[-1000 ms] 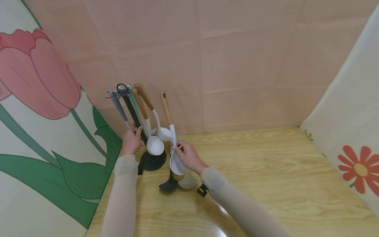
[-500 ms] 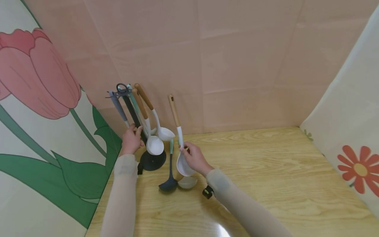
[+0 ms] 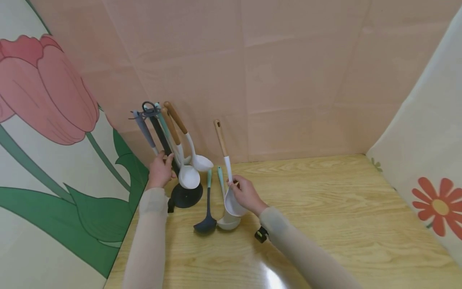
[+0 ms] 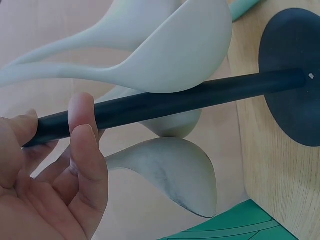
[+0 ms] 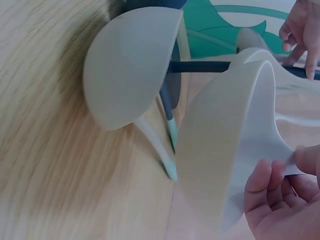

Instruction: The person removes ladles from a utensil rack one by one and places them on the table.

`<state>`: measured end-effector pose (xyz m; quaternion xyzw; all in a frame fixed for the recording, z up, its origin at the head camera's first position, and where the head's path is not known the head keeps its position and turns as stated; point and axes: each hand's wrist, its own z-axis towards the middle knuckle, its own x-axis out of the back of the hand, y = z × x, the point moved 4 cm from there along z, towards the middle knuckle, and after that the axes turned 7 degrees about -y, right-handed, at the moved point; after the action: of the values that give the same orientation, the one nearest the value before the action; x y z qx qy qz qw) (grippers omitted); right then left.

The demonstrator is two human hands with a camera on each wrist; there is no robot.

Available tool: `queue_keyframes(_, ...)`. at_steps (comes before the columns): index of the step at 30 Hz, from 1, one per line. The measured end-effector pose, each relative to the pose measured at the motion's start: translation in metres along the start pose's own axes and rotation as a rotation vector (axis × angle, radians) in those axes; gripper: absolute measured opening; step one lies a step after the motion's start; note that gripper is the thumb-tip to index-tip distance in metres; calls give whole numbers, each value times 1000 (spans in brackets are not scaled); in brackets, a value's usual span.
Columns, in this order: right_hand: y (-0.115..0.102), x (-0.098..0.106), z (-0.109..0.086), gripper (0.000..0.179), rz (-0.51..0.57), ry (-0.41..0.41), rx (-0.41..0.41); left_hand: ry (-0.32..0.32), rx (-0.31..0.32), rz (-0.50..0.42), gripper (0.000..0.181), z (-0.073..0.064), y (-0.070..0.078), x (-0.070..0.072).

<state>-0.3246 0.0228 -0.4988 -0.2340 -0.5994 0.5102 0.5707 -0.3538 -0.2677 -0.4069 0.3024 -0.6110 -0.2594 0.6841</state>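
Right hand [image 3: 248,194] pinched closed, the white ladle [image 5: 212,135] is being held handle-up, the pole [image 4: 135,106] best steadied by the gripping left hand [image 3: 159,171].

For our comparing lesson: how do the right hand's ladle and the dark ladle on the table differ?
The held ladle is white with a tan grip; the dark ladle is navy with a mint grip. The right hand pinches the held ladle; the dark ladle rests on the table. Both have bowls and handles.

A pinkish wall [image 3: 306,72] meets a wood-grain tabletop [image 3: 343,200] between flower-printed side walls [image 3: 429,136].
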Motion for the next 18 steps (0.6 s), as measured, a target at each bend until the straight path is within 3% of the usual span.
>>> queue_keyframes(18, 34, 11, -11, 15, -136, -18, -110, 0, -4, 1, 51, 2, -2, -2)
